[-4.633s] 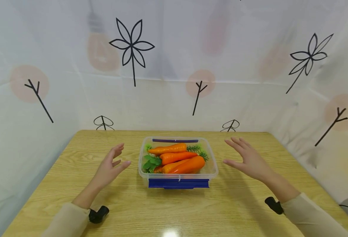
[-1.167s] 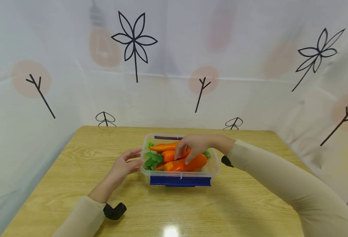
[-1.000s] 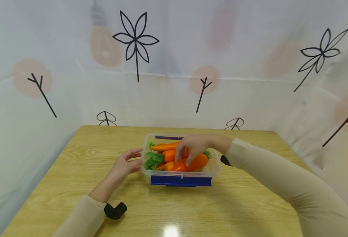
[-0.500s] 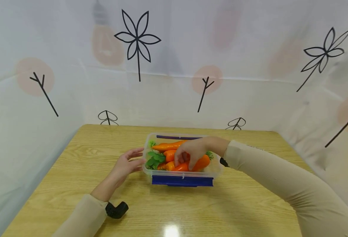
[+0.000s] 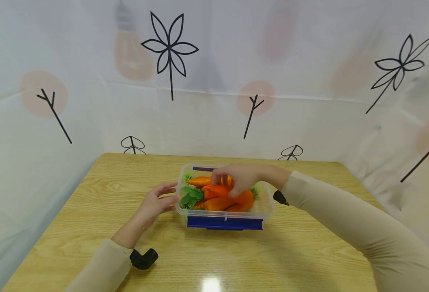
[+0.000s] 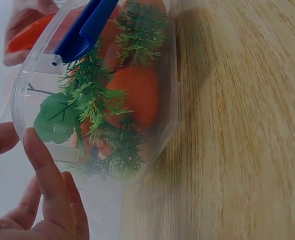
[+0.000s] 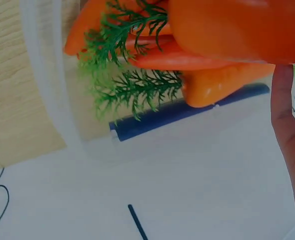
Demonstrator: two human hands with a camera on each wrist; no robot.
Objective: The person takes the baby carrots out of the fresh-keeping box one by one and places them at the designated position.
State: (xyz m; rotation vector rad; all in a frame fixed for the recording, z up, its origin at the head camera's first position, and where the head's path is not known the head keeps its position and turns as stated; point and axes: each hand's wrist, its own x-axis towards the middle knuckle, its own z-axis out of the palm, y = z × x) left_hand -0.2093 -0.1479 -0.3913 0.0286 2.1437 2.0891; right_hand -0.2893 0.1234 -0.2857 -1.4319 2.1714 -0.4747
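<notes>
A clear plastic box with a blue latch flap on its front holds several orange carrots with green tops. My right hand reaches over the box from the right and grips one large carrot between thumb and fingers. In the left wrist view that carrot's orange tip shows above the box rim. At the box's left side my left hand rests its fingertips against the wall near the rim, fingers relaxed. Leafy tops show through the wall.
The box stands on a wood-grain table. Behind and beside it hangs a white cloth printed with flowers and twigs. A black wrist camera sits at the left cuff.
Both hands started apart from the box. The left came to its side; the right went in among the carrots, took hold of one and raised it a little.
</notes>
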